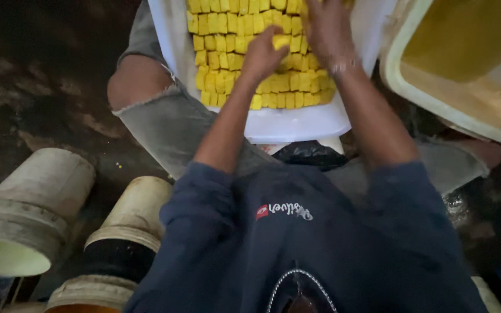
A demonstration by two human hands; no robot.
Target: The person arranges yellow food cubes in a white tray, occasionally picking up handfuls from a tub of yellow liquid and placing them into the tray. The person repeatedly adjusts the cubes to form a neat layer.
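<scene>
A white tray (297, 123) rests on my knees, packed with rows of small yellow cubes (221, 43). My left hand (262, 55) is over the middle of the tray, fingers closed on one yellow cube (281, 40) lifted just above the rows. Further right and higher, my right hand (327, 29) lies palm down on the cubes with its fingers spread; whether it holds anything is hidden.
A large cream tub (436, 87) with yellow liquid stands at the upper right, close to the tray. Two pale buckets (30, 214) (131, 217) lie tipped on the dark wet floor at the lower left. My knees in torn grey jeans (169, 122) flank the tray.
</scene>
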